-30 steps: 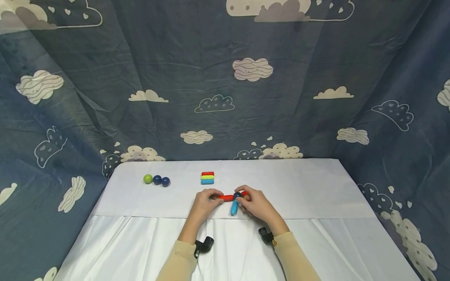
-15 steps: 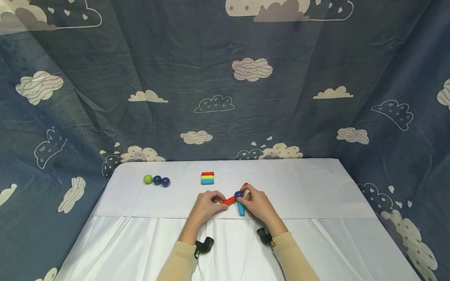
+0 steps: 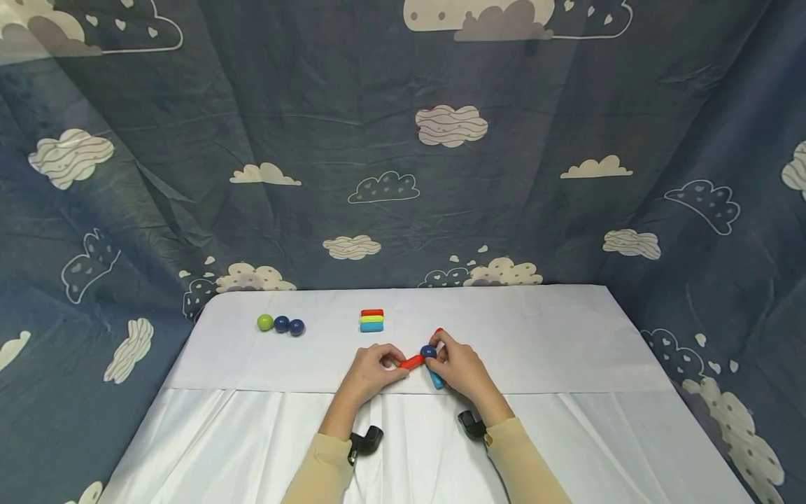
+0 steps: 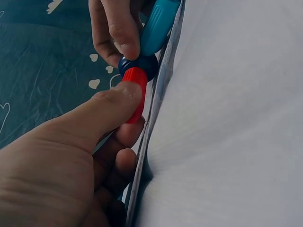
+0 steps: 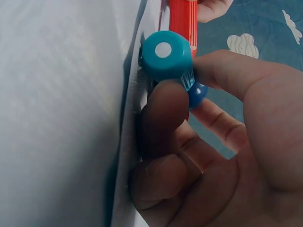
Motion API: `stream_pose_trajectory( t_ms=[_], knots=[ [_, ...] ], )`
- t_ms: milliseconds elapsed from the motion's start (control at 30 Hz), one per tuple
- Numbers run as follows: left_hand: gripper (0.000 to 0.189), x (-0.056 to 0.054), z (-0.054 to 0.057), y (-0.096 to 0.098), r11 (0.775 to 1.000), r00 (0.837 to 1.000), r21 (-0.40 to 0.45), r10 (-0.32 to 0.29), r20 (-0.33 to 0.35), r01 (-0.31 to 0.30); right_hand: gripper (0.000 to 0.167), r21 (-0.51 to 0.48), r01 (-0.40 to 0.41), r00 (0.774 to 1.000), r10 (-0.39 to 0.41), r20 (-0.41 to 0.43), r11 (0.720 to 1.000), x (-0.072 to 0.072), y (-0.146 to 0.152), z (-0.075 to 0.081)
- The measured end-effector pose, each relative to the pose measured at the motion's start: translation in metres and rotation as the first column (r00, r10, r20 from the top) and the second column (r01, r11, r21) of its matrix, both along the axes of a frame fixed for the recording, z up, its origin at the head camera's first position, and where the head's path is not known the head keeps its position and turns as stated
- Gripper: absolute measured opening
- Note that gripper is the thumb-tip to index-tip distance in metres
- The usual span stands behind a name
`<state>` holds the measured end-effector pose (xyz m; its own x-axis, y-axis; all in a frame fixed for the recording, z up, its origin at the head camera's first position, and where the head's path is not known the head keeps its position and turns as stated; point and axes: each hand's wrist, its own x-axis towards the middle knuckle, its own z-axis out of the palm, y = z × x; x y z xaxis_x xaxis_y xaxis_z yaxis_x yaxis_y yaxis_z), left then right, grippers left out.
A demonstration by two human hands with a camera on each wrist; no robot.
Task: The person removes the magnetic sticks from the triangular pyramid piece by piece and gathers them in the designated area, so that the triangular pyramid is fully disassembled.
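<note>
My left hand (image 3: pixel 371 369) pinches a red building stick (image 3: pixel 412 362) between thumb and fingers. The far end of that stick meets a dark blue ball (image 3: pixel 428 351), which my right hand (image 3: pixel 464 367) holds at its thumb and fingertips. From the ball a light blue stick (image 3: pixel 435 379) points toward the front; its round end with a white dot faces the right wrist view. Behind the right fingers the tip of another red stick (image 3: pixel 439 330) shows, mostly hidden. In the left wrist view the thumb lies along the red stick (image 4: pixel 135 75), right below the ball (image 4: pixel 150 66).
A green ball (image 3: pixel 265 323) and two dark blue balls (image 3: pixel 289 325) stand in a row at the back left of the white-covered table (image 3: pixel 535 336). Stacked side by side near the back middle are red, yellow and light blue sticks (image 3: pixel 371 320). A cloud-patterned curtain (image 3: pixel 378 140) hangs behind.
The left hand has shifted slightly right, and its red stick now slants up toward the ball. The light blue stick has swung to the right, while the ball has moved a little right.
</note>
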<state>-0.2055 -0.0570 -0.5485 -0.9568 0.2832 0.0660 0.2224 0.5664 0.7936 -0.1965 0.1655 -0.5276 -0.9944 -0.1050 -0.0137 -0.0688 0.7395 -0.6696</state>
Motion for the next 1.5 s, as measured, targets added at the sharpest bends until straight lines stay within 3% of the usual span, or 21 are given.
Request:
stream_pose_trajectory(
  t_ms=[333,600,1133,1367,1500],
  knots=[
    [0.015,-0.0021,-0.0018,-0.0007,0.997,0.999,0.071,0.027,-0.019,-0.026,0.027,0.054,-0.071,0.997,0.071,-0.003,0.996,-0.0010,0.0022,0.0003],
    [0.017,-0.0029,-0.0042,-0.0017,0.992,0.998,0.112,0.047,0.030,-0.050,0.032,0.097,-0.130,0.991,0.132,-0.016,0.987,0.0014,0.0028,0.0007],
    [0.015,-0.0004,-0.0034,-0.0021,0.995,0.999,0.092,0.035,0.013,-0.036,0.030,0.086,-0.120,0.992,0.122,-0.017,0.989,0.0034,0.0025,0.0004],
    [0.016,-0.0017,-0.0039,-0.0036,0.980,0.998,0.192,0.047,0.029,-0.052,0.030,0.080,-0.107,0.994,0.108,-0.007,0.991,0.0023,0.0023,-0.0012],
    [0.019,-0.0017,-0.0022,-0.0041,0.970,0.994,0.218,0.094,0.052,-0.103,0.030,0.077,-0.107,0.994,0.108,-0.005,0.991,0.0021,0.0021,-0.0008]
  ],
)
